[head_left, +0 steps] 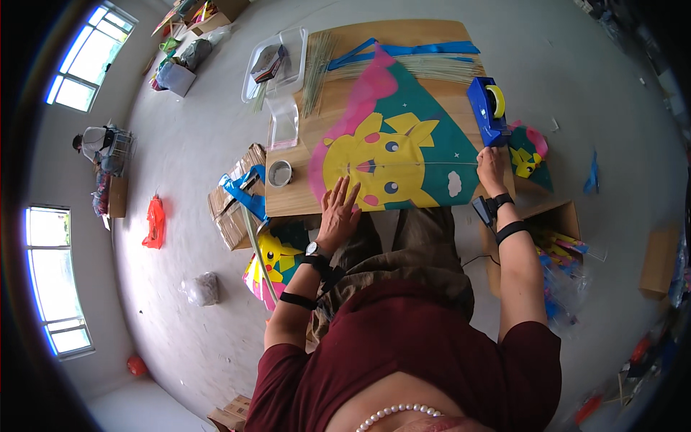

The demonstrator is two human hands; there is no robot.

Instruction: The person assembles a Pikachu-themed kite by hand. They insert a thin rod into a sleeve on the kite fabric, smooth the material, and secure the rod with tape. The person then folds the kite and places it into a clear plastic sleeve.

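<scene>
A kite sheet in teal and pink, printed with a yellow cartoon animal, lies spread on the wooden table. Across its middle runs a thin pale stick. At the sheet's right corner, my right hand is closed, pinching the stick's end. My left hand rests on the sheet's near left part with its fingers spread and nothing held. Just beyond the right hand stands a blue tape dispenser with a yellow roll.
Bundles of thin sticks and blue strips lie along the far side of the table. A clear bin, a small clear tray and a round tin are at the left. An open carton stands right.
</scene>
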